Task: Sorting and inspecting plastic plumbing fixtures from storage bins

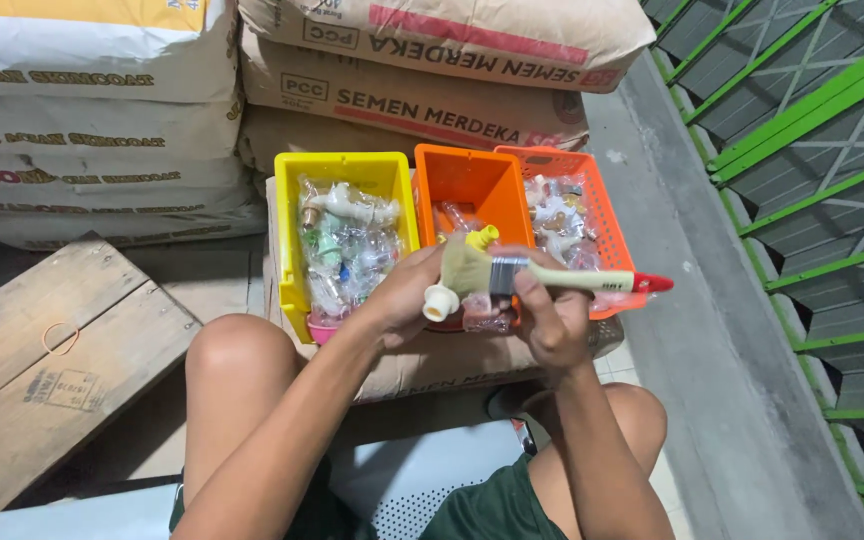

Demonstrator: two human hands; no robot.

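Brushing is underway: a plastic tap [449,292] is gripped in the closed left hand [407,297], a paintbrush [552,277] in the closed right hand [550,318], bagged fittings waiting in yellow bin [292,235].

One head-worn camera looks steeply down, close over both hands [482,300] (bins [344,175] just beyond them).

Faucet [457,285] body behind brush bristles [464,268] (bagged bin [344,175] contents indistinct)
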